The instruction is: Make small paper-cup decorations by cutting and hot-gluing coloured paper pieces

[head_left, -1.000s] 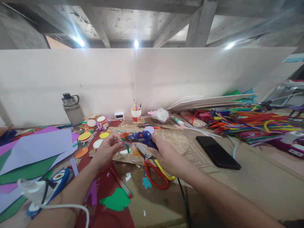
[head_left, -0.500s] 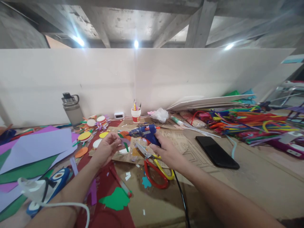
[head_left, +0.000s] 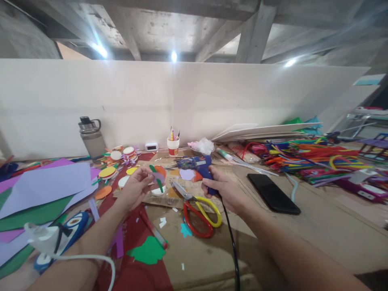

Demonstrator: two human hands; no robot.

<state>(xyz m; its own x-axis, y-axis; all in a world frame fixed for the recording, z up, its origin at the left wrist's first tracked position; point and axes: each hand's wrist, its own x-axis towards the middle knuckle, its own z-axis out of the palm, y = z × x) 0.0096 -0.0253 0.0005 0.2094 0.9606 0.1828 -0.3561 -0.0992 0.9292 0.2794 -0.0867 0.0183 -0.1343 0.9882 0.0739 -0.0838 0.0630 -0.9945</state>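
Note:
My right hand (head_left: 222, 186) is wrapped round the handle of a blue hot glue gun (head_left: 206, 171), whose nozzle points left and whose black cord runs down toward me. Between the fingertips of my left hand (head_left: 137, 186) is a small purple paper piece (head_left: 158, 177) with a green strip across it. A gap separates the nozzle from that piece. Scissors (head_left: 198, 210) with one red and one yellow handle lie partly open on the cardboard below my hands. Beyond them rests a purple paper disc (head_left: 187, 174).
A black phone (head_left: 273, 193) lies at right, before a pile of colourful pipe cleaners (head_left: 315, 157). Paper sheets (head_left: 51, 182) cover the left side. At the back stand a bottle (head_left: 91, 139) and a pen cup (head_left: 173, 146). A green paper scrap (head_left: 147, 250) lies near me.
My right hand has drawn the glue gun right, away from the paper piece. My left hand stays in about the same place, the green strip now showing more fully.

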